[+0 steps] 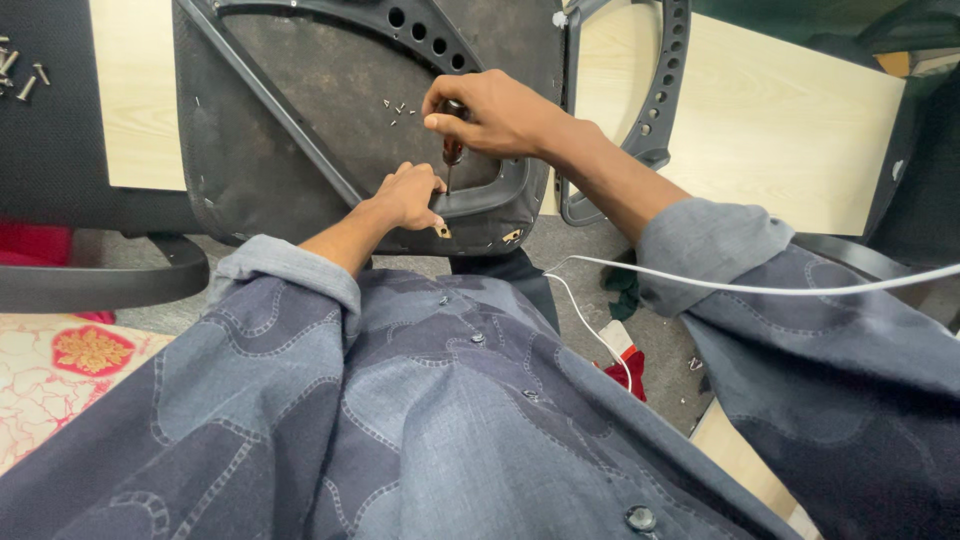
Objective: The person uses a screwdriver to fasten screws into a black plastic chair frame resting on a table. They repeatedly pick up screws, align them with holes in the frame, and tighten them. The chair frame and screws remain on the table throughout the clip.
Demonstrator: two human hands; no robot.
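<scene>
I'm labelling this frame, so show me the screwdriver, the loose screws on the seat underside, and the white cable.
screwdriver [452,152], head view, on its dark handle below the right hand.
loose screws [398,108], head view, middle of the cluster.
white cable [760,289], head view, mid-span over the right sleeve.

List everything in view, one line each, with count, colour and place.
Chair seat underside: one, black, propped at top centre.
Armrest bracket: one, black with holes, right of the seat.
Screwdriver: one, dark reddish handle, tip at the seat bracket.
Small screws: several, silver, lying on the seat.
Bolts: a few, silver, top left.
Cable: one, white, across the right sleeve.
Left hand: steadies the bracket.
Right hand: grips the screwdriver.
</scene>
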